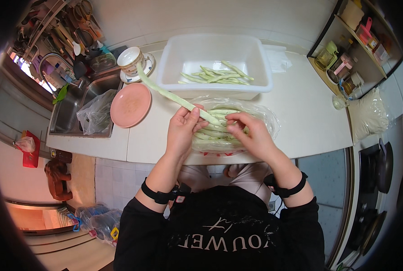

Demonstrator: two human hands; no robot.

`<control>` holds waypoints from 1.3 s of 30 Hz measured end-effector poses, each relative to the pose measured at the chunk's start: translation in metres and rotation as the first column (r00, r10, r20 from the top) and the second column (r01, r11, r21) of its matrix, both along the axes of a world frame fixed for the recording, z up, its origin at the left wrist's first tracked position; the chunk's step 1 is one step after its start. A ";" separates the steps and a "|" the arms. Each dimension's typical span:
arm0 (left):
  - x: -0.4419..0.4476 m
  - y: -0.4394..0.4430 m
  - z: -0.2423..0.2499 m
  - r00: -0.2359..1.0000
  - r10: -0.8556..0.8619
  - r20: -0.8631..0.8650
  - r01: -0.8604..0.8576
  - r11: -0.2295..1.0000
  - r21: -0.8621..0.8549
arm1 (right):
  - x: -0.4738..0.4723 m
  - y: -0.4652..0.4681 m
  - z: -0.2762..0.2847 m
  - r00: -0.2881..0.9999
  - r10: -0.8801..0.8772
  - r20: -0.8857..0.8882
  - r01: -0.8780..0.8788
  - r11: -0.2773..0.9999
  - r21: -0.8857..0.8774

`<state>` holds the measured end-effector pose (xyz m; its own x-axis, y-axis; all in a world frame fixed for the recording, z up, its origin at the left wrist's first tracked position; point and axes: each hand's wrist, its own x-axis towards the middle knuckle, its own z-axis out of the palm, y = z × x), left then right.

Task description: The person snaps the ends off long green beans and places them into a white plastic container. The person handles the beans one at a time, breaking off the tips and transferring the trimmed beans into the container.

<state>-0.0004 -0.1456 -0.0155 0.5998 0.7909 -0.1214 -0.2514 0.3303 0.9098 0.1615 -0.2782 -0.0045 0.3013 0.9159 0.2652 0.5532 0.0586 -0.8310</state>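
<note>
My left hand (183,127) grips a long, flat pale-green bean pod (169,95) near its lower end. The pod's far part reaches up and left, its tip overlapping a patterned cup (130,58) in the view. Close to the pod's near end is my right hand (250,132), thumb and index finger apart with nothing visible between them. Under both hands lies a clear plastic bag (271,123), open at the top and holding several more bean pods (210,135). Behind it, a white plastic tub (215,87) contains several shorter bean pieces (218,76).
A pink plate (131,105) lies left of the bag, near the steel sink (67,117) with a plastic bag (98,113) in it. The cup stands on a saucer (149,66). At right are a shelf of jars (340,64) and a bag of pale contents (367,115).
</note>
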 end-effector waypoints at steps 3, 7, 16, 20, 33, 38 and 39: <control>0.003 -0.012 0.002 0.999 0.045 -0.019 -0.043 0.995 0.087 | -0.010 0.005 -0.004 0.959 -0.024 0.282 -0.034 0.980 0.197; 0.000 -0.013 0.005 0.995 -0.034 0.090 0.015 0.979 0.204 | -0.011 0.004 0.000 0.994 0.024 0.109 -0.031 0.998 0.062; -0.005 -0.010 0.007 0.957 -0.260 0.129 0.198 0.910 0.364 | 0.008 -0.005 0.008 0.763 0.153 -0.628 -0.331 0.927 -0.175; -0.005 -0.013 0.005 0.911 -0.410 0.037 0.373 0.859 0.351 | 0.011 -0.007 0.009 0.715 0.177 -0.676 -0.434 0.871 -0.231; -0.001 -0.020 0.007 0.931 -0.221 -0.290 0.362 0.663 0.655 | 0.003 -0.007 -0.004 0.824 0.075 -0.562 -0.267 0.926 -0.268; 0.000 -0.023 0.007 0.922 -0.069 -0.381 0.358 0.528 0.770 | -0.002 -0.003 -0.007 0.895 0.037 -0.445 -0.192 0.932 -0.309; -0.001 -0.022 0.006 0.923 -0.081 -0.377 0.357 0.547 0.757 | -0.001 -0.003 -0.006 0.879 0.042 -0.476 -0.212 0.927 -0.310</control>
<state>-0.0011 -0.1675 -0.0094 0.8184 0.4849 0.3082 0.0174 -0.5571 0.8303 0.1601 -0.2813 -0.0109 0.1841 0.9605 -0.2085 0.1180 -0.2322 -0.9655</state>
